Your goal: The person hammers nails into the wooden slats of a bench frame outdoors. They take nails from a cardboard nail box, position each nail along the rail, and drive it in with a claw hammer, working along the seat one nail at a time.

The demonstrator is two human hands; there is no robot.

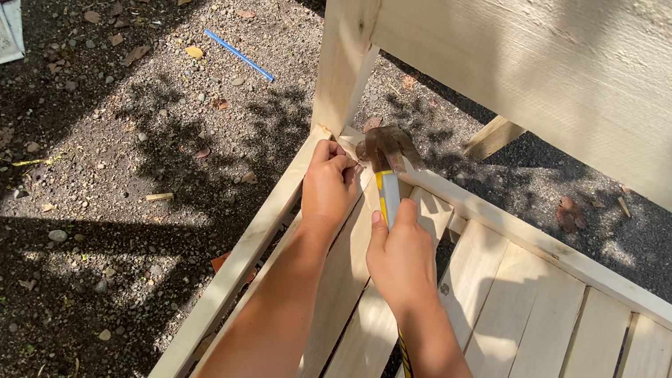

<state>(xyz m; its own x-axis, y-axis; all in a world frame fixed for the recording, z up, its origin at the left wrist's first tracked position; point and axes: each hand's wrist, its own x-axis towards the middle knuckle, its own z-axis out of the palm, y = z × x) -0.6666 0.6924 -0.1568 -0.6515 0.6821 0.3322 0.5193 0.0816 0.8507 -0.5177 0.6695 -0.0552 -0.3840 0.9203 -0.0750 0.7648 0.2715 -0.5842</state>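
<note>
Right hand (402,258) gripped hammer (389,180) high on its handle, likely for short taps. Left hand (329,186) pinched narrow, apparently steadying something small, just below corner post (349,38); hammer head beside it, above slats (511,334).

Two bare forearms come up from the bottom edge, no sleeves anywhere along them. The left hand (329,186) has no glove, no ring, no watch at the wrist. The right hand (400,258) is just as plain: ungloved, fingers bare, wrist free of any band. Dappled sunlight falls across both.
</note>
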